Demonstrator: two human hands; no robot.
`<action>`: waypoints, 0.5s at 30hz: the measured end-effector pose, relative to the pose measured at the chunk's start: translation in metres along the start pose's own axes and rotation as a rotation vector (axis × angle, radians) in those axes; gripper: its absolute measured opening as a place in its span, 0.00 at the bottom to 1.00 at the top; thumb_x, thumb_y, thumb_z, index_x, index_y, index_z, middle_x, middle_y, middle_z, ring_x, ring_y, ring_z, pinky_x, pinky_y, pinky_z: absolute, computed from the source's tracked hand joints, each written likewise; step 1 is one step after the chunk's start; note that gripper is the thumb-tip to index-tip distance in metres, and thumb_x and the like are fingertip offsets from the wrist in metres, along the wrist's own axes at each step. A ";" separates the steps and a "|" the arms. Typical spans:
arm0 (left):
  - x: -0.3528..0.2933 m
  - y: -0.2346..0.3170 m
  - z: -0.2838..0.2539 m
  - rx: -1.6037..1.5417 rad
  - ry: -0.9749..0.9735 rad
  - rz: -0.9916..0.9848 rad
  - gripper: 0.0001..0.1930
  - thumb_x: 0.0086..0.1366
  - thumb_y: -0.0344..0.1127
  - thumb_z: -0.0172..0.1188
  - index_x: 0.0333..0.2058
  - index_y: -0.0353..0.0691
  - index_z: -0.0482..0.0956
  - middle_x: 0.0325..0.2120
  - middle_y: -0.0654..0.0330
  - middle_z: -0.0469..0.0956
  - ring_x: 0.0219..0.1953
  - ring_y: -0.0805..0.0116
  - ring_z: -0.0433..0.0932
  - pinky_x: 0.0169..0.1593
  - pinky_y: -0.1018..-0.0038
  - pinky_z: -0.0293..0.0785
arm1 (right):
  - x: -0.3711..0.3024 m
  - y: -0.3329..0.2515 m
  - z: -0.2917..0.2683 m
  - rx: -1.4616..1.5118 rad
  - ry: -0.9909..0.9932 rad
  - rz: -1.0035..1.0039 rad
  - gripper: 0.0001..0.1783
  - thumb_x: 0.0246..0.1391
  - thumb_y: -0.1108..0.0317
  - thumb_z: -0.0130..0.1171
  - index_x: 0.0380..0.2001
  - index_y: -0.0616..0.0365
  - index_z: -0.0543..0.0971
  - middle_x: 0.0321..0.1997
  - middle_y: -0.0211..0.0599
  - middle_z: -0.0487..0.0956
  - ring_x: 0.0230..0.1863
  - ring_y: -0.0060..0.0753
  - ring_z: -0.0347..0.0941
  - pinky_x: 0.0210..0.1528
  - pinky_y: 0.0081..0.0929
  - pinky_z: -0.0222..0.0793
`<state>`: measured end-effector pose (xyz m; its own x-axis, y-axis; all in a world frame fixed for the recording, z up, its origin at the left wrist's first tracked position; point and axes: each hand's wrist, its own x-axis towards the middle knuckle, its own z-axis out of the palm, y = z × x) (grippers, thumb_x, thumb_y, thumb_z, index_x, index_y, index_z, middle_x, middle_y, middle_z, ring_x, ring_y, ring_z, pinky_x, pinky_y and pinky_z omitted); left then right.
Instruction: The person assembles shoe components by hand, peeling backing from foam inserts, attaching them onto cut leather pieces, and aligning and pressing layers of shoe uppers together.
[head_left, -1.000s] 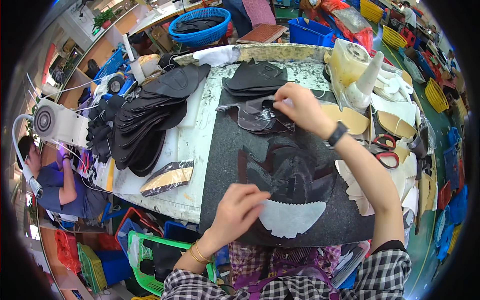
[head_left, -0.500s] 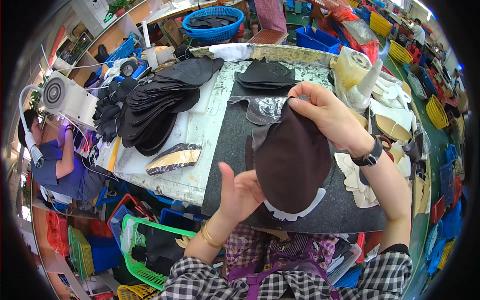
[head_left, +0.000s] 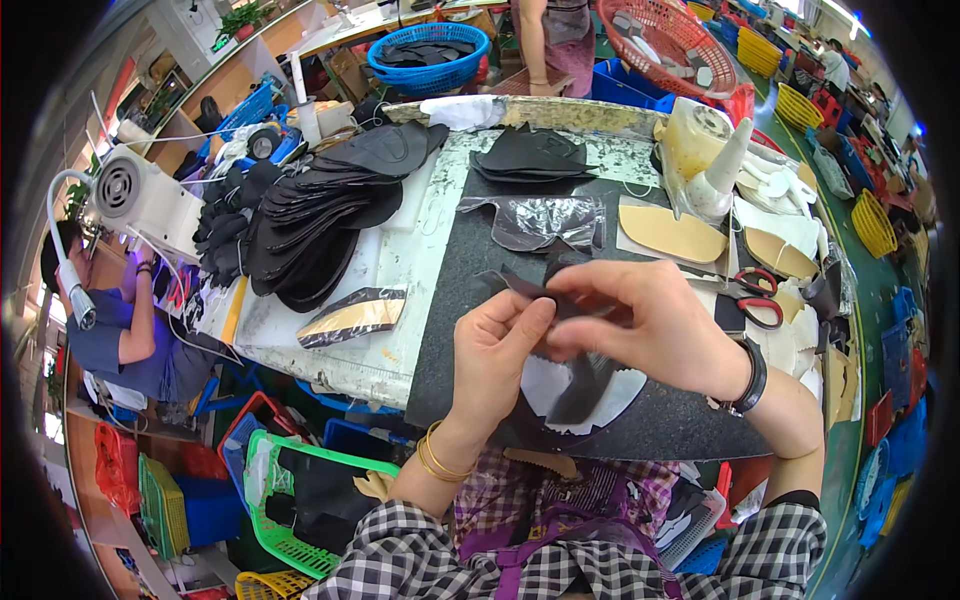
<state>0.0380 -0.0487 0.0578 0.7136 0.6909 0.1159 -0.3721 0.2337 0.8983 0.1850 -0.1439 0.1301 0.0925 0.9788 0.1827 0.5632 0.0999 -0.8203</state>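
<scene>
In the head view, my left hand [head_left: 497, 335] had the upper edge of a dark piece [head_left: 574, 392] pinched between thumb and forefinger. My right hand [head_left: 640, 322] was bent over the same edge from the other side, its fingers blurred and partly hidden, so I cannot tell whether they had a grip on it or only brushed it. The dark piece was in front of me, its lower part hanging down across a white piece with a toothed edge [head_left: 619, 396], which showed on both sides of it. Under my hands was a black board [head_left: 680, 432].

Beyond my fingers, a plastic-covered piece [head_left: 545, 224] lay on the board, with a small stack of black pieces [head_left: 530, 157] just past it. To the right of these was a tan piece [head_left: 672, 235], and nearer my right wrist were red-handled scissors [head_left: 765, 312]. On my left, a tall fanned pile of black pieces [head_left: 315, 225] leaned on the white tabletop [head_left: 395, 345], and a wrapped tan-and-dark piece [head_left: 352, 318] lay near its lower end.
</scene>
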 end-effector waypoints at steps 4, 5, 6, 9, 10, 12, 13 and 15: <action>0.012 0.000 0.007 0.032 -0.059 0.059 0.10 0.69 0.30 0.50 0.41 0.27 0.77 0.33 0.54 0.81 0.34 0.72 0.80 0.39 0.78 0.77 | 0.006 0.006 -0.005 -0.211 0.113 -0.187 0.20 0.47 0.69 0.68 0.44 0.66 0.77 0.34 0.40 0.81 0.36 0.30 0.80 0.39 0.24 0.74; 0.015 -0.004 0.006 0.094 -0.071 0.073 0.11 0.70 0.29 0.50 0.43 0.27 0.76 0.33 0.54 0.81 0.34 0.71 0.81 0.39 0.79 0.77 | 0.008 0.008 -0.005 -0.209 0.114 -0.182 0.20 0.47 0.69 0.68 0.44 0.66 0.77 0.34 0.40 0.81 0.36 0.30 0.80 0.39 0.24 0.74; 0.015 -0.005 0.007 0.095 -0.072 0.067 0.11 0.70 0.29 0.50 0.43 0.27 0.76 0.33 0.54 0.81 0.34 0.71 0.81 0.39 0.79 0.77 | 0.013 0.011 -0.005 -0.172 0.127 -0.131 0.17 0.49 0.68 0.65 0.40 0.66 0.77 0.31 0.44 0.80 0.34 0.36 0.79 0.36 0.27 0.73; 0.015 -0.011 0.016 0.186 -0.073 0.101 0.10 0.69 0.28 0.49 0.42 0.27 0.76 0.31 0.52 0.81 0.34 0.68 0.81 0.41 0.77 0.78 | 0.030 0.023 -0.012 -0.068 0.128 0.099 0.12 0.54 0.67 0.56 0.31 0.67 0.78 0.25 0.54 0.77 0.28 0.46 0.77 0.30 0.33 0.69; 0.013 -0.014 0.016 0.184 -0.077 0.093 0.10 0.69 0.28 0.49 0.42 0.27 0.76 0.31 0.52 0.81 0.34 0.68 0.81 0.41 0.77 0.78 | 0.035 0.032 -0.013 -0.067 0.131 0.108 0.12 0.54 0.67 0.56 0.31 0.67 0.78 0.25 0.54 0.77 0.28 0.46 0.77 0.30 0.33 0.69; 0.006 -0.019 0.015 0.439 -0.180 0.217 0.09 0.68 0.28 0.51 0.42 0.30 0.77 0.34 0.54 0.80 0.36 0.69 0.80 0.41 0.76 0.77 | 0.045 0.051 -0.006 0.197 0.101 0.328 0.11 0.55 0.67 0.54 0.30 0.67 0.77 0.22 0.52 0.76 0.26 0.48 0.76 0.29 0.34 0.68; 0.002 -0.017 0.012 0.395 -0.281 0.194 0.08 0.68 0.29 0.50 0.39 0.34 0.76 0.38 0.57 0.79 0.43 0.66 0.77 0.50 0.68 0.74 | 0.047 0.055 -0.004 0.008 0.107 0.216 0.11 0.55 0.68 0.54 0.31 0.67 0.76 0.22 0.52 0.75 0.25 0.48 0.75 0.29 0.34 0.68; -0.009 -0.019 0.006 -0.094 -0.185 0.089 0.08 0.68 0.30 0.49 0.41 0.36 0.76 0.41 0.57 0.77 0.47 0.64 0.75 0.54 0.66 0.71 | 0.049 0.051 0.008 -0.139 0.163 0.074 0.11 0.56 0.67 0.54 0.31 0.67 0.76 0.22 0.52 0.75 0.26 0.47 0.75 0.30 0.34 0.68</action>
<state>0.0420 -0.0631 0.0421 0.7693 0.5760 0.2766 -0.4860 0.2464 0.8385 0.2118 -0.0899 0.0934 0.2634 0.9395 0.2191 0.6564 -0.0082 -0.7543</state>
